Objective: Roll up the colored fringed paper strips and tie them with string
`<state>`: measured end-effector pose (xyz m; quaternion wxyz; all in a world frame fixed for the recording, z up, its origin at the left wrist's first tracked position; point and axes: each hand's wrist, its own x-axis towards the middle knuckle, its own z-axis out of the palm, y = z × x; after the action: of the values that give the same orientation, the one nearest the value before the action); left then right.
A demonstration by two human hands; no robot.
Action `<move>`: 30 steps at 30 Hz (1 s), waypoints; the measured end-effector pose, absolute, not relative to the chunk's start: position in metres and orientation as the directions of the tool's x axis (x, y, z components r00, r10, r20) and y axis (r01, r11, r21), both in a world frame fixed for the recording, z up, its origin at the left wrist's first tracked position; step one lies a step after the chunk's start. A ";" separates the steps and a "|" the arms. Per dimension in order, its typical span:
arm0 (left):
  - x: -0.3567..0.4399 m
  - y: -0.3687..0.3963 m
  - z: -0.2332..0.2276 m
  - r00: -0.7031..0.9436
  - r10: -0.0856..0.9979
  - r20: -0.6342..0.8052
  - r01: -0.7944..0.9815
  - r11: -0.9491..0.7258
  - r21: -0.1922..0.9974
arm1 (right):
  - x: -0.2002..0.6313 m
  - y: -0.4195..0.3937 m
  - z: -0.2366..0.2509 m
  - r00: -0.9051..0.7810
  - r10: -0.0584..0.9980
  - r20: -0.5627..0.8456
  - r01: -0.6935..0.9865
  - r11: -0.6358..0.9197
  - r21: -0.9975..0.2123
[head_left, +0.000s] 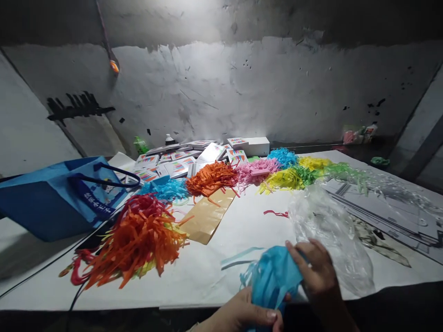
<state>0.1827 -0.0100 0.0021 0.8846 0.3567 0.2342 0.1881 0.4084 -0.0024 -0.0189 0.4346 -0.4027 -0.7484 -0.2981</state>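
A bundle of light-blue paper streamers is held at the table's front edge. My left hand is wrapped round its lower part, thumb across the front. On the upper right side of the bundle, my right hand has its fingers bent against the blue material; its fingertips are partly hidden. Loose blue strips trail from the bundle to the left across the white table. Just right of my right hand lies a crumpled clear plastic bag.
Orange and red streamers lie at left, beside a blue bag. Further back are orange, pink and yellow bundles, a brown envelope and several printed boxes. A flattened printed sheet lies at right.
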 end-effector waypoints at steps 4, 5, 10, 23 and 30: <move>0.180 0.014 0.012 0.821 0.455 -0.345 -0.036 0.644 0.764 | 0.450 -0.019 0.021 -0.285 0.260 0.923 0.946 0.235 0.226; 0.174 0.021 0.017 0.805 0.468 -0.365 0.002 0.613 0.790 | 0.452 -0.025 0.026 -0.293 0.237 0.926 0.947 0.206 0.247; 0.114 0.066 0.037 0.606 0.644 -0.467 0.337 0.324 0.884 | 0.415 -0.028 -0.009 -0.406 0.371 0.835 0.838 0.515 0.179; 0.098 0.054 -0.027 0.780 0.547 0.303 0.506 -0.837 0.208 | 0.383 -0.004 -0.065 -0.438 0.553 0.709 0.691 0.712 -0.129; 0.115 0.048 -0.043 0.799 0.563 0.210 0.477 -0.807 0.348 | 0.411 -0.017 -0.057 -0.411 0.637 0.652 0.768 0.627 -0.128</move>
<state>0.1153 0.0478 -0.0427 0.1401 0.9381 0.2772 0.1533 0.4114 -0.0167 -0.0565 0.3422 -0.4211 -0.8345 -0.0960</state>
